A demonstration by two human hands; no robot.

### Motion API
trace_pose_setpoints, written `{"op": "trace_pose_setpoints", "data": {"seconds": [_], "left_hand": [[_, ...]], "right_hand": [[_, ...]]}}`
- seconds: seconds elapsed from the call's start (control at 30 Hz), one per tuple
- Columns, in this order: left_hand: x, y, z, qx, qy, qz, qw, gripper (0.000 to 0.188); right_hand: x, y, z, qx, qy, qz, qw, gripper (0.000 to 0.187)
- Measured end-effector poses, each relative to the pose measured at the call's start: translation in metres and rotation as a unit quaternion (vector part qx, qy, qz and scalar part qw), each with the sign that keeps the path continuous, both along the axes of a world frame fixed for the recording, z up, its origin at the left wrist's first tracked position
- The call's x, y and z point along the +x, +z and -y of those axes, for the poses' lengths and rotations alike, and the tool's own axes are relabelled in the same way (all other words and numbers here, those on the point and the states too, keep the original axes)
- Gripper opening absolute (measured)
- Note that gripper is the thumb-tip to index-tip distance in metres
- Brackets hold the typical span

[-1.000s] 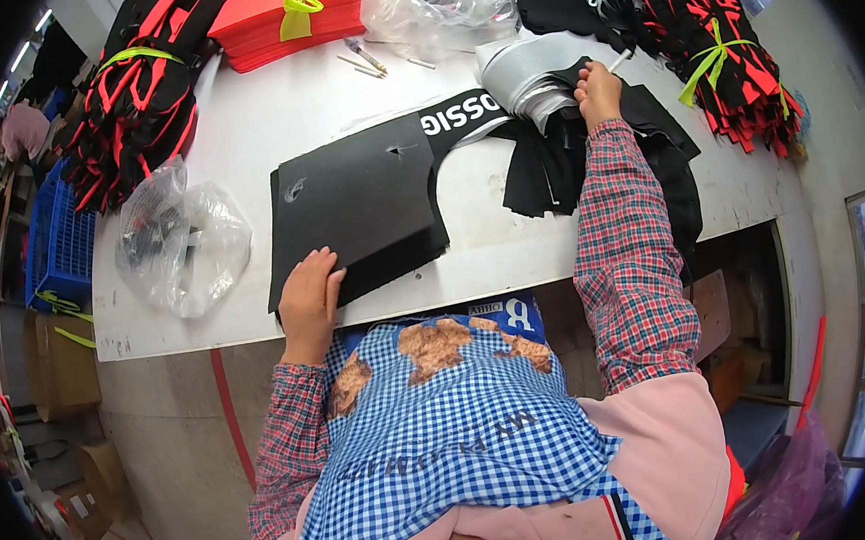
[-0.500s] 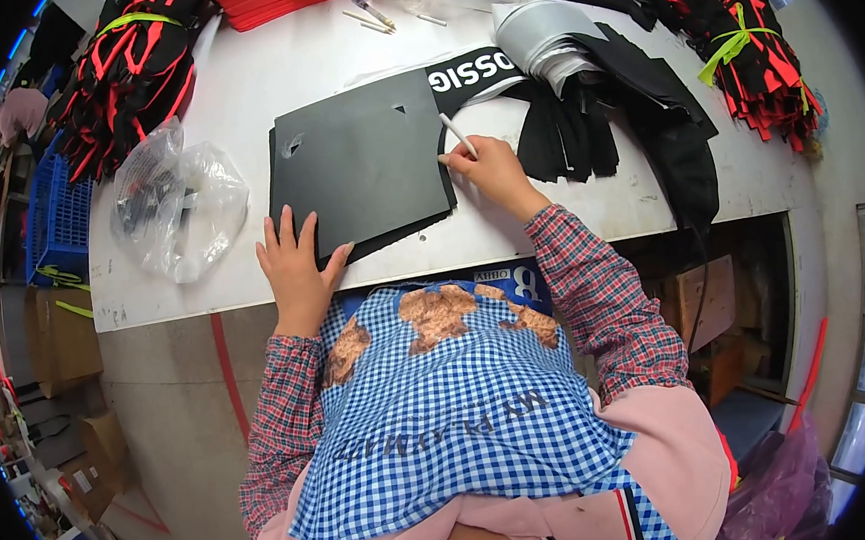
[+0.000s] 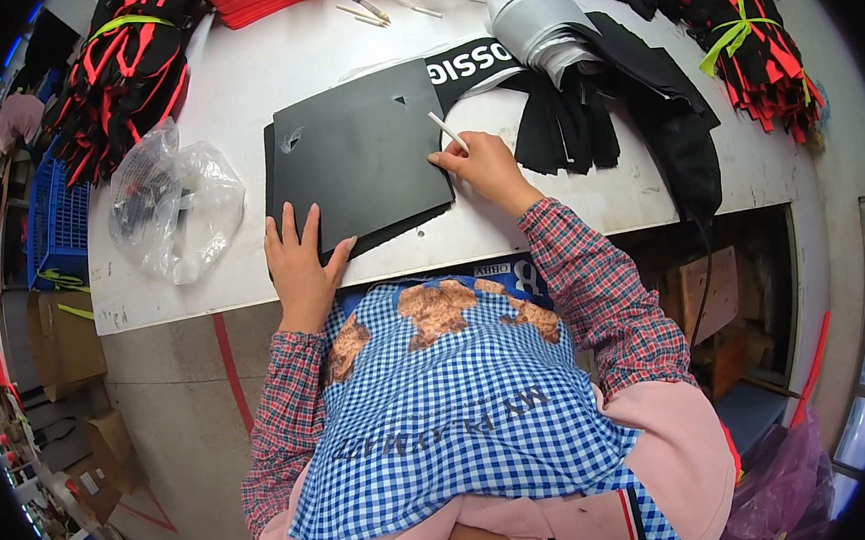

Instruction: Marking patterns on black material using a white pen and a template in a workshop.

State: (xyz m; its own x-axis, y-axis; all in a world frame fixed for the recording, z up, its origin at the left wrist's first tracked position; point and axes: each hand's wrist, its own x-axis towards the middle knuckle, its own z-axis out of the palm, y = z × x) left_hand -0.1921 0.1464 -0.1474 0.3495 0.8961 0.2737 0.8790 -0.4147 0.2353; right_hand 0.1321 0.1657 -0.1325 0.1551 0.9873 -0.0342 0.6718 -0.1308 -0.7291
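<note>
A dark grey, roughly square sheet (image 3: 364,154) with small cut-outs near its far corners lies on the white table. Black material (image 3: 405,228) shows from under its left and near edges. My left hand (image 3: 301,249) rests with fingers spread on the sheet's near-left corner. At the sheet's right edge, my right hand (image 3: 480,166) holds a slim white pencil-like stick (image 3: 448,131) between thumb and fingers, its free end slanting up and to the left. The fingertips of this hand touch the sheet's edge.
A clear plastic bag (image 3: 177,203) lies to the left. Beyond my right hand are black strips (image 3: 565,130) and a grey-white roll (image 3: 546,31). Tied black-and-red bundles (image 3: 128,71) stand at both far sides. More white sticks (image 3: 363,16) lie at the back.
The grey sheet has shifted slightly right over the black material, so more black shows along its left edge. My right hand stays at the right edge with the stick.
</note>
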Motion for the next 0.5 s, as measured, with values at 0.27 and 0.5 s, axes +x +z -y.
{"op": "trace_pose_setpoints", "data": {"seconds": [0.27, 0.5], "left_hand": [[0.001, -0.004, 0.000, 0.005, -0.004, -0.006, 1.000, 0.066], [0.003, -0.009, 0.001, 0.026, -0.010, -0.018, 0.999, 0.065]], "right_hand": [[0.005, -0.005, -0.004, -0.020, 0.000, -0.027, 0.999, 0.039], [0.009, -0.012, -0.006, -0.023, 0.000, -0.036, 0.999, 0.036]]}}
